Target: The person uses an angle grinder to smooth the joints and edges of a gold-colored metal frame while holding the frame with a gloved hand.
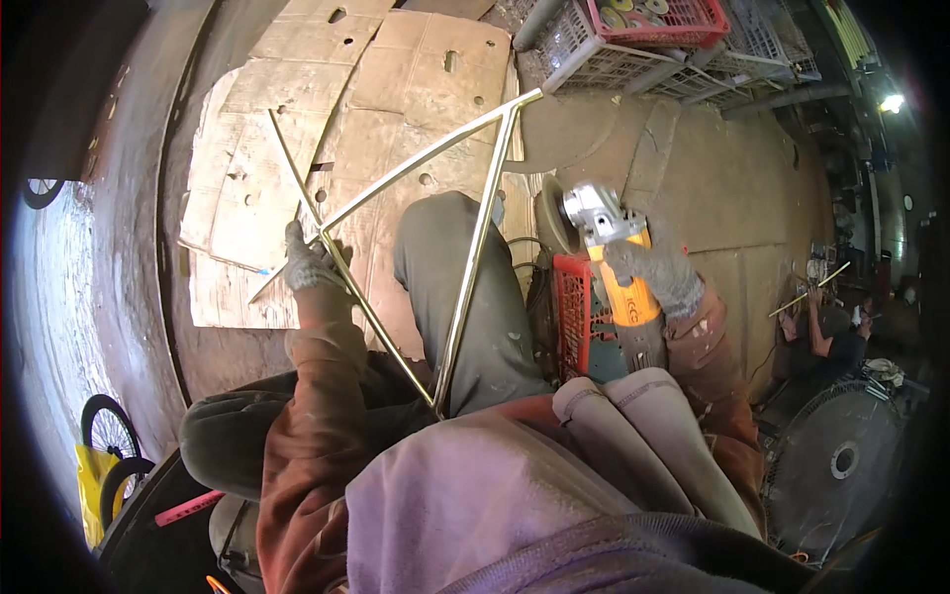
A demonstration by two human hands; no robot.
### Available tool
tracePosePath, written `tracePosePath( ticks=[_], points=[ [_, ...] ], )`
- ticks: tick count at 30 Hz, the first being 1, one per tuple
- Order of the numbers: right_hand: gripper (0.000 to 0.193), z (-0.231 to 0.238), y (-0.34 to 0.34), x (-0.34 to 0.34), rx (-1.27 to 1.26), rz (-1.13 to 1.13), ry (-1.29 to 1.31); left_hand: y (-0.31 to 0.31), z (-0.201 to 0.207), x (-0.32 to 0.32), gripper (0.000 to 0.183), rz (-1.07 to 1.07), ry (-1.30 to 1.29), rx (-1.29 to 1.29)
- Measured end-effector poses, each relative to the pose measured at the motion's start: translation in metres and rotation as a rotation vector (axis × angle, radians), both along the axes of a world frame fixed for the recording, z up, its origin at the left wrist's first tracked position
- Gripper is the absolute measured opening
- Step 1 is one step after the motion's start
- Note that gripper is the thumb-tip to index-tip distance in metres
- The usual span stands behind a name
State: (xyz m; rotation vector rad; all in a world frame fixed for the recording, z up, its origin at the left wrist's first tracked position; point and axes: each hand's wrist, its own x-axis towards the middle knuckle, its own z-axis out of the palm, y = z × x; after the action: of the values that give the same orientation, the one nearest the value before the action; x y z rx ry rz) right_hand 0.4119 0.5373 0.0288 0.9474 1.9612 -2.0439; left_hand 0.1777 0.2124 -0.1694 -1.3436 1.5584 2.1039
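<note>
A welded frame of shiny brass-coloured metal tubes [475, 247] lies across my lap and bent knee. It forms a triangle, with tube ends sticking out past the joint on the left. My left hand [312, 265], in a grey work glove, is closed round the tubes near that joint. In my gloved right hand [661, 277] is a yellow and silver angle grinder [625, 287], held to the right of my knee. Its round disc [556, 213] stands apart from the frame, a short way right of the nearest tube.
Flattened cardboard [416, 89] covers the floor ahead. A red plastic crate [572, 317] stands beside my knee, below the grinder. At the far right are stacked crates [653, 59], one holding discs. A large round fan guard [841, 465] and another person [836, 327] are at right.
</note>
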Motion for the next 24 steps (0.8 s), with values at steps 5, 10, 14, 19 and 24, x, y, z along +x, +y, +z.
tracePosePath(
  ticks=[5, 10, 14, 19, 24],
  points=[
    [0.046, 0.0, -0.014, 0.036, 0.018, -0.099, 0.003, -0.013, -0.013, -0.006, 0.04, -0.131, -0.106, 0.645],
    [0.059, 0.024, -0.032, 0.045, 0.03, -0.031, 0.075, -0.039, 0.056, -0.011, 0.022, -0.337, 0.207, 0.468],
    [0.073, 0.02, -0.043, 0.064, 0.246, -0.022, 0.167, -0.032, 0.135, 0.017, 0.016, -0.413, 0.503, 0.406],
    [0.075, 0.027, -0.058, 0.03, 0.366, 0.24, 0.047, -0.039, 0.197, 0.078, 0.038, -0.39, 0.672, 0.235],
    [0.072, 0.025, -0.063, -0.004, 0.496, 0.422, -0.094, -0.008, 0.239, 0.112, 0.041, -0.305, 0.607, 0.016]
  ],
)
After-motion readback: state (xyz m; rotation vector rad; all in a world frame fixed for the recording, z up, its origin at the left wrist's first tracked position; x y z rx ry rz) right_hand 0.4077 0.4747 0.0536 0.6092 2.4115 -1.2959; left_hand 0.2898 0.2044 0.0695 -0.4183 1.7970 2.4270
